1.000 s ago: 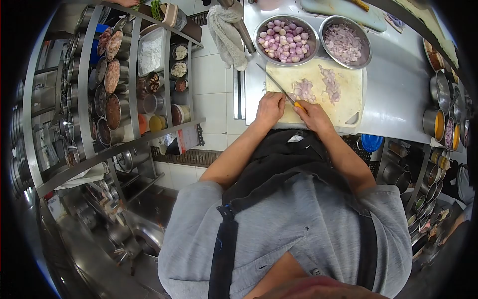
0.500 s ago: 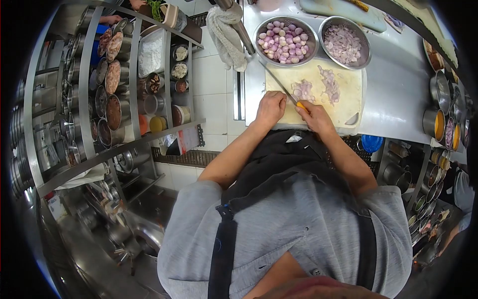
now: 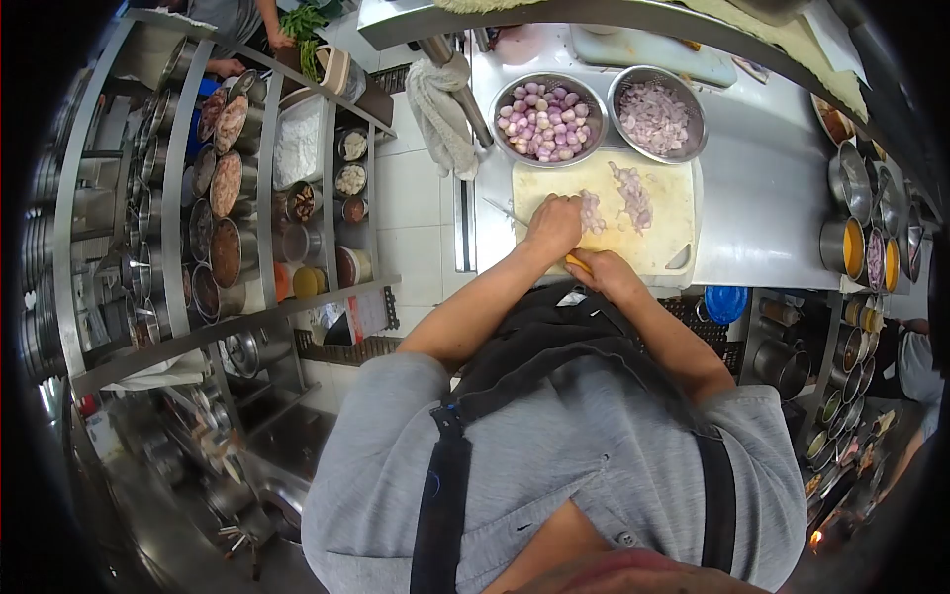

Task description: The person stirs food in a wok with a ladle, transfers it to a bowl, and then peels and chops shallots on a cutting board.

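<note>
My right hand (image 3: pixel 608 274) is closed round the yellow handle of a knife (image 3: pixel 579 262) at the near edge of the cutting board (image 3: pixel 653 259). The blade runs leftward beneath my left hand (image 3: pixel 556 224), and its tip shows past the board's left side. My left hand is curled, its fingertips at the left edge of a small pile of sliced shallots (image 3: pixel 592 213); what they hold, if anything, is hidden. A second pile of sliced shallots (image 3: pixel 634 201) lies to the right. Behind the board stand a steel bowl of peeled whole shallots (image 3: pixel 547 121) and a colander of sliced shallots (image 3: pixel 653 121).
A towel (image 3: pixel 439 117) hangs on a pole left of the counter. A shelf rack (image 3: pixel 188 342) with pots and containers stands at left. More steel containers (image 3: pixel 841 246) line the right side. Another person's hand (image 3: pixel 281 40) is beside green herbs at the top left.
My left hand has moved forward to the nearer shallot pile. The knife has swung from pointing up the board to pointing left, under my left hand. The view has shifted slightly.
</note>
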### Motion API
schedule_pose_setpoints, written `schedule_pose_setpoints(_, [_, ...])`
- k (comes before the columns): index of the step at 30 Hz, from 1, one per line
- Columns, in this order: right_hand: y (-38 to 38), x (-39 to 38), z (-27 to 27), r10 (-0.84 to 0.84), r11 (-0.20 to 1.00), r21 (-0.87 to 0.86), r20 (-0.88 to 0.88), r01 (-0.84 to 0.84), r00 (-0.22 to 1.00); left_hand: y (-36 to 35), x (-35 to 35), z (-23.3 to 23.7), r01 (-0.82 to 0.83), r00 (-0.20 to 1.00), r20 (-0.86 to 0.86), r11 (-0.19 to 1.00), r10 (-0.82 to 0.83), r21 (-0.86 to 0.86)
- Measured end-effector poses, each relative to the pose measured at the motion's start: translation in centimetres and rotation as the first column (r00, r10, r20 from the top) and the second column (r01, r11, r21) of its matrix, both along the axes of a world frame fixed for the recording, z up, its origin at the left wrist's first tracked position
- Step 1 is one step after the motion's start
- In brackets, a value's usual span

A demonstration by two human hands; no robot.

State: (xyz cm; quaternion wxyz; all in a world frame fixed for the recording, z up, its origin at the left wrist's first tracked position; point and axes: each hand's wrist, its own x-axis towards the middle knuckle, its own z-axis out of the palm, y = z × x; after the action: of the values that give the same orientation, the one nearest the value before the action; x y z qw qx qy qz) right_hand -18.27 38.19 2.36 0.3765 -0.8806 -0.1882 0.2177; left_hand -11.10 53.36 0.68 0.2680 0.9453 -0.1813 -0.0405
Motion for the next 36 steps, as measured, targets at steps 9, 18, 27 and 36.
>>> schedule_pose_setpoints(9, [-1.0, -0.4, -0.2, -0.168, 0.984, 0.058, -0.002, 0.168, 0.986, 4.5, -0.2, 0.8, -0.344, 0.885, -0.457, 0.789, 0.091, -0.508])
schedule_pose_setpoints(18, [-2.9, 0.4, 0.8, -0.247, 0.968, -0.046, 0.037, 0.248, 0.968, 5.3, -2.4, -0.2, -0.148, 0.913, -0.404, 0.972, 0.063, -0.183])
schedule_pose_setpoints(27, [-2.0, -0.7, 1.6, -0.278, 0.96, -0.031, -0.024, 0.277, 0.96, 5.9, -3.6, -0.5, -0.11, 0.994, -0.007, 0.969, 0.111, -0.221])
schedule_pose_setpoints(36, [0.0, 1.3, 0.6, -0.216, 0.976, -0.007, -0.036, 0.216, 0.976, 5.4, -3.3, -0.7, -0.056, 0.996, 0.052, 0.974, 0.069, -0.221])
